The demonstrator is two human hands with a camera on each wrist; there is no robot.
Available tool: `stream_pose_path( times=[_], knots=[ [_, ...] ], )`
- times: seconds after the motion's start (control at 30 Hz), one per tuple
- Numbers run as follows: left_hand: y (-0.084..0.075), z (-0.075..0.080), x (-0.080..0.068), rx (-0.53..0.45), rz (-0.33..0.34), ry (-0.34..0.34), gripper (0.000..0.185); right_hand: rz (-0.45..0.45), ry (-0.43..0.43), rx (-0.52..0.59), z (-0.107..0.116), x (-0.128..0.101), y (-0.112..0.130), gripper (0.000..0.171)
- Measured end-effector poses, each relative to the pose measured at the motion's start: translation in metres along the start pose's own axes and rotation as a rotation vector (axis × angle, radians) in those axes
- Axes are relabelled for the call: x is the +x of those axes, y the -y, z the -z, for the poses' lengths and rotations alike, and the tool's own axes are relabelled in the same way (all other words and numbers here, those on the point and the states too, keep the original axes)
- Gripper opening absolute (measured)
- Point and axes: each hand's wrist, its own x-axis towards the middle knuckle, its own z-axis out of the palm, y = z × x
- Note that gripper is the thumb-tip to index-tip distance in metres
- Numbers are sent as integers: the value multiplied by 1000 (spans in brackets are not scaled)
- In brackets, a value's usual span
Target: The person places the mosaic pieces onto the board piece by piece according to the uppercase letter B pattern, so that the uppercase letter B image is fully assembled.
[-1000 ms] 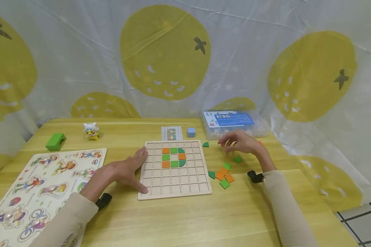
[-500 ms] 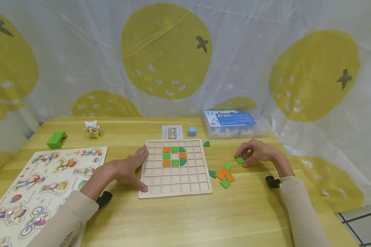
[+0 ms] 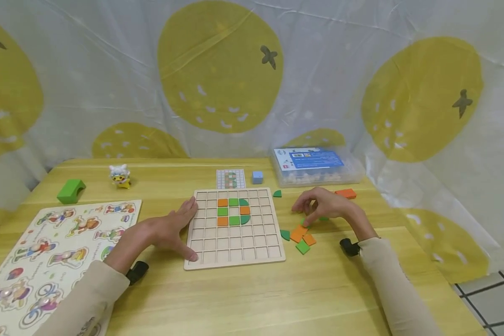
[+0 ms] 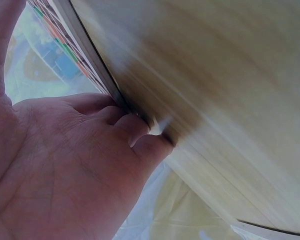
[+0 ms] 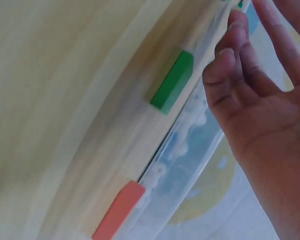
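A square wooden grid board lies mid-table, with orange, green and dark green pieces set in a ring in its upper cells. Along its left edge rests my left hand, thumb on the lower left corner and fingers by the upper left side. My right hand hovers right of the board over loose tiles, thumb tip close to a light green tile; thumb and index finger stand apart with nothing seen between them. Below them are orange tiles and another green tile. A green tile lies beside the right hand.
Behind the board are a pattern card, a blue cube and a clear plastic box. An orange block sits beyond the right wrist. To the left are a picture puzzle board, a green arch block and a small figurine.
My right hand went right to a green tile, then came back left, leaving that tile on the table, and is now over the tile cluster. My left hand stayed at the board.
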Motion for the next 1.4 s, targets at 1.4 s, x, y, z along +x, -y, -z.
stream_pose_path(
  times=[1.4],
  knots=[
    [1, -1, 0, 4, -6, -8, 140, 131, -27, 30, -73, 74, 99, 9]
  ],
)
